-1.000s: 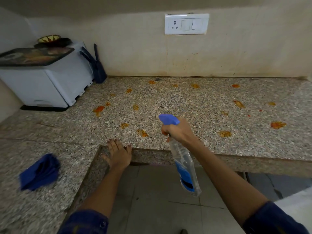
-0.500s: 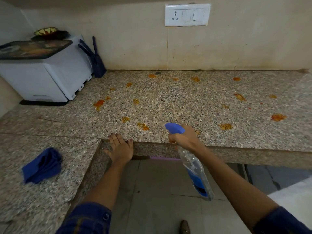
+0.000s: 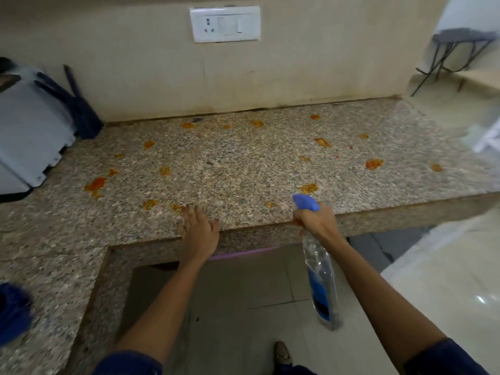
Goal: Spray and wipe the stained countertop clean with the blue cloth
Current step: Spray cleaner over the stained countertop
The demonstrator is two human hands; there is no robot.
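The speckled granite countertop (image 3: 243,169) carries several orange stains, the biggest at the left (image 3: 96,184). My right hand (image 3: 315,221) grips a clear spray bottle (image 3: 322,282) by its neck at the counter's front edge, its blue nozzle (image 3: 304,202) pointing over the counter and its body hanging below the edge. My left hand (image 3: 198,228) lies flat with fingers spread on the front edge, holding nothing. The blue cloth (image 3: 12,311) is blurred, on the left counter section at the frame's edge.
A white appliance (image 3: 29,136) stands at the back left with a dark blue object (image 3: 81,109) leaning on the wall beside it. A wall socket plate (image 3: 226,24) sits above the counter. Tiled floor lies below, and a dark stool (image 3: 454,50) stands at far right.
The view has swung to the right, so the cloth and appliance slid toward the left edge. My left hand moved from the inner corner along the front edge, and the bottle hand shifted right.
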